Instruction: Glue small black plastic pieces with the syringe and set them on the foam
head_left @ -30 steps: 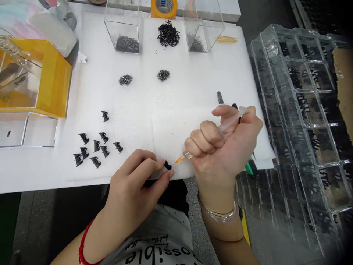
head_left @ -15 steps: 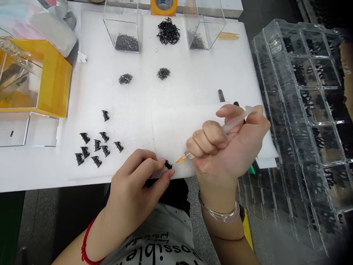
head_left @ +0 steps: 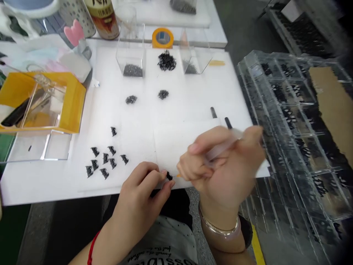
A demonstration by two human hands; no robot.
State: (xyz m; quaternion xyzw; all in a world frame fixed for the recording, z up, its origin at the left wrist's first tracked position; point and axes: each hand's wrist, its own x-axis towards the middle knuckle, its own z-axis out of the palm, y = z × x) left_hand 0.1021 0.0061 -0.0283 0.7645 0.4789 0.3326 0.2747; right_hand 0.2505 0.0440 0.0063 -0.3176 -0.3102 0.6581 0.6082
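Near the front edge of the white foam mat (head_left: 187, 88), my left hand (head_left: 146, 191) pinches a small black part (head_left: 169, 176) between thumb and fingertips. My right hand (head_left: 220, 165), smeared by motion, is wrapped round a translucent syringe (head_left: 220, 147). Its orange needle hub (head_left: 178, 176) pokes out past my fingers, and the thin needle points left at the black part; whether it touches cannot be made out. Several similar black parts (head_left: 105, 158) lie on the mat to the left of my left hand.
Two clear boxes (head_left: 130, 59) of tiny dark pieces stand at the back, with an orange tape roll (head_left: 162, 38) and a black heap (head_left: 167, 61) between them. Small piles (head_left: 163, 94) lie nearer. A yellow organizer (head_left: 73, 106) stands left; stacked clear compartment trays (head_left: 292, 136) stand right.
The view has tilted up, showing more of the table's back with a can and mugs. My right hand has shifted, covering more of the syringe's front. My left hand keeps its pinch.
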